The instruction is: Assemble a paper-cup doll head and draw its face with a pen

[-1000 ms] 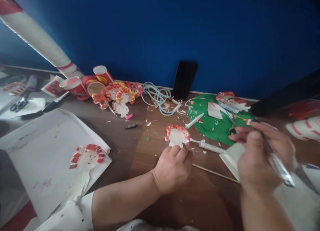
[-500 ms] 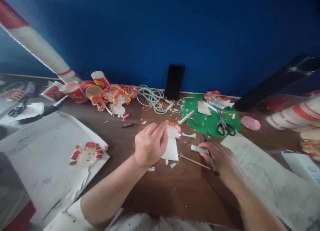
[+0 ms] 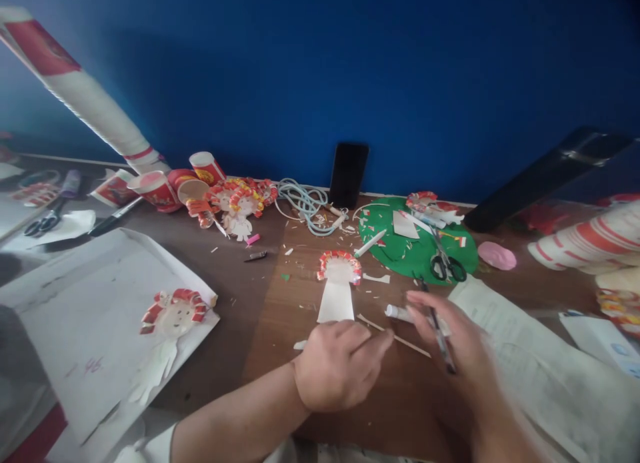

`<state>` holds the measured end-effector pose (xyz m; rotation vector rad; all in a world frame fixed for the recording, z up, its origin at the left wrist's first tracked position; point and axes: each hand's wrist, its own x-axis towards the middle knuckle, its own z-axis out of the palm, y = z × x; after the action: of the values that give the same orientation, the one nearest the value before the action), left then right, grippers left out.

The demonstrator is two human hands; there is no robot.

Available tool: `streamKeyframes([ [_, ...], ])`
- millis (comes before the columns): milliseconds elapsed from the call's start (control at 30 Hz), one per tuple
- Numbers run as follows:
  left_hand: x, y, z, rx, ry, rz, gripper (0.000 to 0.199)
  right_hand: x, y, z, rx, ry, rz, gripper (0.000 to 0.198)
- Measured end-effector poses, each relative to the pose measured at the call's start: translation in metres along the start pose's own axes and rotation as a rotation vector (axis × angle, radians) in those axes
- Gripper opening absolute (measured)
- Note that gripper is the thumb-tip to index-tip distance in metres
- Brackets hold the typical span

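A paper doll (image 3: 336, 301) with a red-and-white fringed head and a plain white body lies flat on the brown table, blank side up. My left hand (image 3: 345, 363) is just below its lower edge, fingers curled; what they hold, if anything, is hidden. My right hand (image 3: 463, 346), partly blurred, has a dark pen (image 3: 441, 339) in its fingers. By those fingertips is a white capped tube (image 3: 397, 313), partly covered by the hand. Between my hands lies a thin wooden stick (image 3: 407, 345).
Behind are a green round sheet (image 3: 400, 253) bearing scissors (image 3: 445, 263), a dark phone (image 3: 349, 176) and a coiled cable (image 3: 307, 203). Paper cups (image 3: 155, 188) lie back left. Another doll (image 3: 175, 313) rests on a large white envelope (image 3: 90, 283). Printed papers (image 3: 530, 356) lie right.
My left hand has left the doll's head and come down toward me, uncovering the doll. My right hand has shifted slightly right with the pen, its fingers loosening around the white tube.
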<state>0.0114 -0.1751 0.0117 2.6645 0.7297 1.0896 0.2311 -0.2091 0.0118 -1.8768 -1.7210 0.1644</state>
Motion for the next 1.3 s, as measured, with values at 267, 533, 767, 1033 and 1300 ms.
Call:
streamKeyframes([
  [267,-0.010,-0.010,0.014,-0.088,-0.107,0.023,0.028,-0.018,-0.025,0.033,0.255,0.111,-0.030,0.019],
  [533,-0.008,-0.008,0.014,-0.089,-0.148,0.029,0.028,-0.017,-0.023,0.041,0.296,0.045,-0.020,0.020],
  [767,-0.009,-0.007,0.013,-0.093,-0.201,0.054,0.029,-0.018,-0.019,0.041,0.298,0.002,0.038,0.021],
  [1033,-0.006,-0.004,0.009,-0.096,-0.186,0.071,0.027,-0.012,-0.021,0.044,0.178,-0.088,-0.113,0.020],
  [1300,-0.005,-0.002,0.006,-0.119,-0.174,0.105,0.030,-0.013,-0.024,0.046,0.168,-0.175,-0.239,0.018],
])
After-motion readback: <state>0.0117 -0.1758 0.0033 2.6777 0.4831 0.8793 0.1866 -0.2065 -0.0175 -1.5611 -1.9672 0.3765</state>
